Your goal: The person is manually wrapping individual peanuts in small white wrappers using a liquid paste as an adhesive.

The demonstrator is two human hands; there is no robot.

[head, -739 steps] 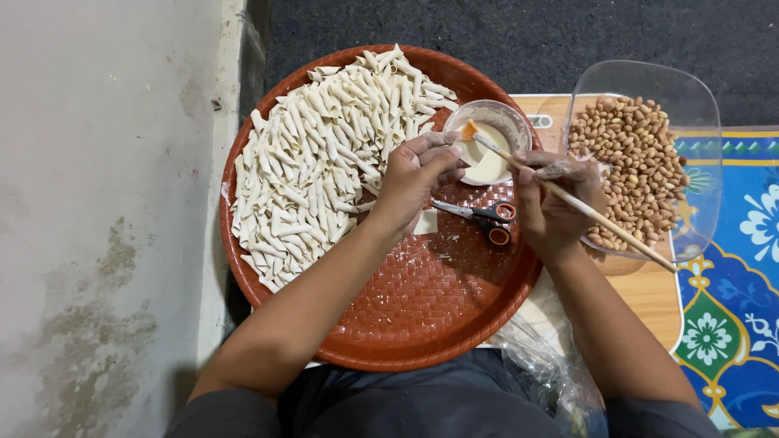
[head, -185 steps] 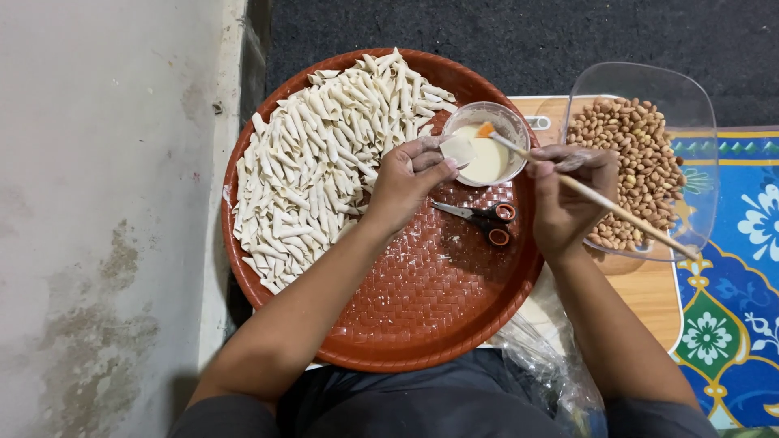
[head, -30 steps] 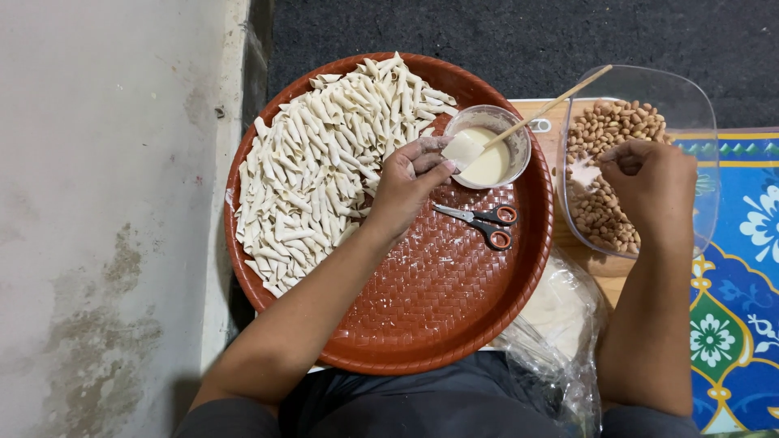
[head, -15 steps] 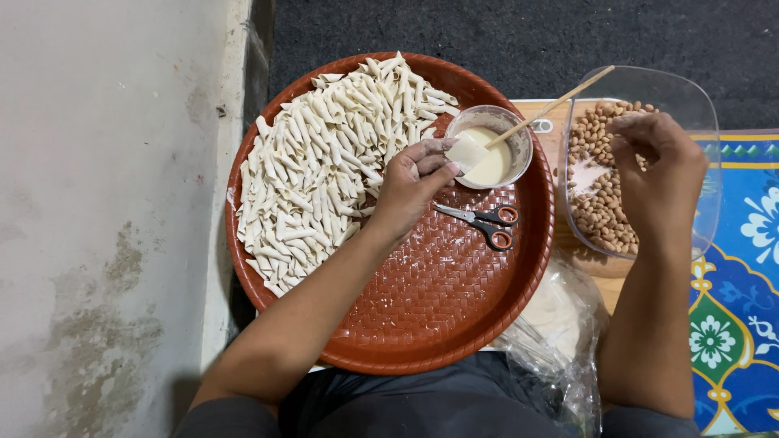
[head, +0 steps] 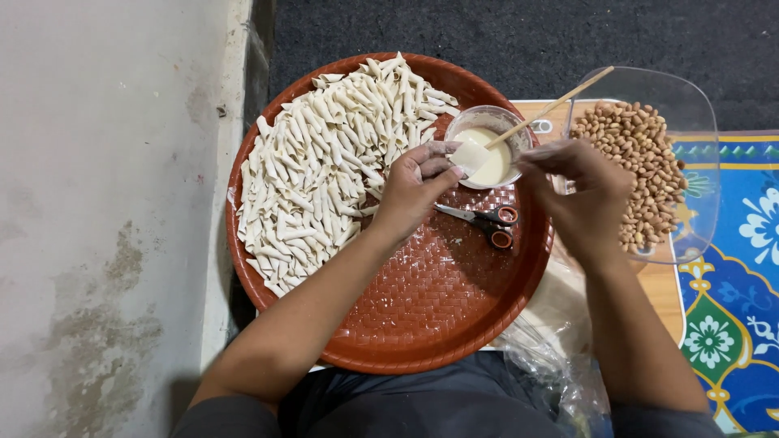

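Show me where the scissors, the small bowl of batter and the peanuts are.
scissors (head: 479, 219), head view, on the blades near the pivot.
small bowl of batter (head: 497, 165), head view, on the pale batter.
peanuts (head: 645, 174), head view, middle of the pile.

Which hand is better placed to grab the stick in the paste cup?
Right. The right hand hovers beside the small cup, close to the wooden stick leaning out toward it. The left hand already pinches a small white wrapper piece at the cup's rim.
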